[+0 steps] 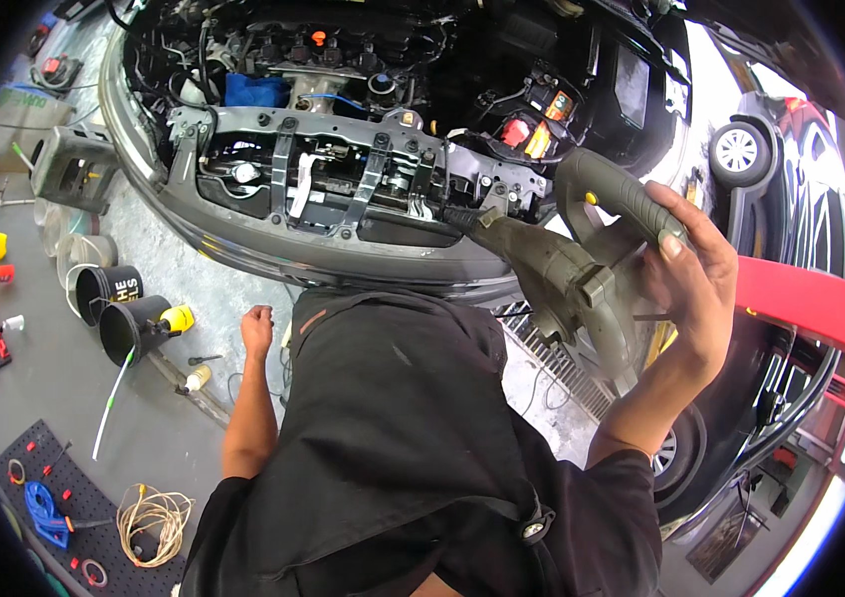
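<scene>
In my right hand (693,264) is the grip of a grey-green handheld blower (562,264), with the fingers wrapped round its handle and the thumb near the top. The blower's dark nozzle points left over the front panel (358,149) of a car with its engine bay laid open. My left hand (257,332) hangs low by my left side, its fingers curled in, with nothing visible in them. It is apart from the car's dark bumper (343,264).
Dark buckets (134,328) stand on the floor to the left, near a grey plastic stool (74,169). A pegboard holds a coiled cord (154,525). On the right are a red lift arm (801,303) and another car (781,388). A floor grate (572,378) lies below the blower.
</scene>
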### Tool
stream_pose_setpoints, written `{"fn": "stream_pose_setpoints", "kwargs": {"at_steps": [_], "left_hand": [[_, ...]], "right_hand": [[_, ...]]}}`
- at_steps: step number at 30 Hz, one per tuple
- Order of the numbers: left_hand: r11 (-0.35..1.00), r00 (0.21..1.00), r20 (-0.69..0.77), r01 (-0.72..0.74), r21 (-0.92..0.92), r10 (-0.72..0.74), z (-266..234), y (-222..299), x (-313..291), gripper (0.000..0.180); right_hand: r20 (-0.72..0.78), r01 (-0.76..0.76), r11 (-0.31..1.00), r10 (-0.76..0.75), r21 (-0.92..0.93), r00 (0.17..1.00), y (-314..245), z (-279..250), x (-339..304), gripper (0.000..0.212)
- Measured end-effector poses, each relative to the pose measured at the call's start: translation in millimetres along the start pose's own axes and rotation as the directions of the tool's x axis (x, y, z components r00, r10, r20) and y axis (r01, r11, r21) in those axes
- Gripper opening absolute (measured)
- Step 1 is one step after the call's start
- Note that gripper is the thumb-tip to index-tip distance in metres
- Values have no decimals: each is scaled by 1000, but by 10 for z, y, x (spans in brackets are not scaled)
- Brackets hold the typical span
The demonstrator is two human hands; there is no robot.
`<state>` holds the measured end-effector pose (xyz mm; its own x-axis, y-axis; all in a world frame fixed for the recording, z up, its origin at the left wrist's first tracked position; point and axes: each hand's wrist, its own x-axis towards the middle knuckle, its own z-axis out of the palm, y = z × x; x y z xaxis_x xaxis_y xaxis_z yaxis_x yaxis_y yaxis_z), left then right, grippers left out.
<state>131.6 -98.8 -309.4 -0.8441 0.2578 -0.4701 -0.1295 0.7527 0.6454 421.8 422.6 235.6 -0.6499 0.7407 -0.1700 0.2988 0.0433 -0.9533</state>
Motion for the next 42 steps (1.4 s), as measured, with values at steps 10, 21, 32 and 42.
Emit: {"fn": "stream_pose_setpoints", "kwargs": {"at_steps": [10, 21, 32, 42], "left_hand": [[999, 998, -51, 38, 20, -37, -3, 94, -94, 34], [1000, 995, -95, 9, -23, -11, -13, 59, -180, 31], [999, 994, -106, 32, -11, -33, 6, 12, -282, 33], [995, 992, -71, 102, 12, -101, 52, -90, -244, 33]], "right_hand": [[9, 130, 990, -130, 54, 991, -10, 88, -36, 54], [68, 116, 990, -121, 79, 990, 132, 399, 128, 51], [99, 134, 974, -154, 184, 983, 211, 561, 228, 52], [160, 130, 964, -170, 231, 972, 282, 1051, 420, 53]]}}
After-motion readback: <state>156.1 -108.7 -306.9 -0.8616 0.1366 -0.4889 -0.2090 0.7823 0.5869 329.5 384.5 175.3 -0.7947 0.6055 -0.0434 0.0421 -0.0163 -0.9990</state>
